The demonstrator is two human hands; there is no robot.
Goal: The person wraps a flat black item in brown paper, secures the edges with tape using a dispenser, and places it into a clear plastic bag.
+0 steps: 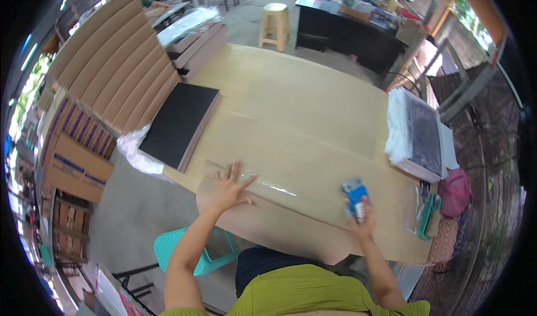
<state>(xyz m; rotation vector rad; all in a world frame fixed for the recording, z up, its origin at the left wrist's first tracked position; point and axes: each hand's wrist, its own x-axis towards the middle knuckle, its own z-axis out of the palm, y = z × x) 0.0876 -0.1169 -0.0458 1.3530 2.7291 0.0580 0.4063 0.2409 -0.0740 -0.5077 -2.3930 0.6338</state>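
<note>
My left hand point(227, 193) lies with spread fingers on a brown cardboard sheet point(313, 142) that covers much of the table. Just right of its fingers, a strip of clear tape point(274, 187) shines on the sheet near a crease. The sheet's near flap point(268, 223) hangs past the table edge towards my body. In my right hand point(363, 224) is a blue tape dispenser point(354, 193), blurred by motion, over the sheet's right part. My fingers are closed around its near end. Whether it touches the cardboard I cannot tell.
Black flat panels point(182, 120) lie stacked at the table's left, beside a tall ribbed cardboard stack point(117, 58). Wrapped dark goods point(419, 134) stand at the right edge, near a green tool point(429, 216) and a pink bag point(456, 193). A turquoise stool point(170, 249) stands below my left arm.
</note>
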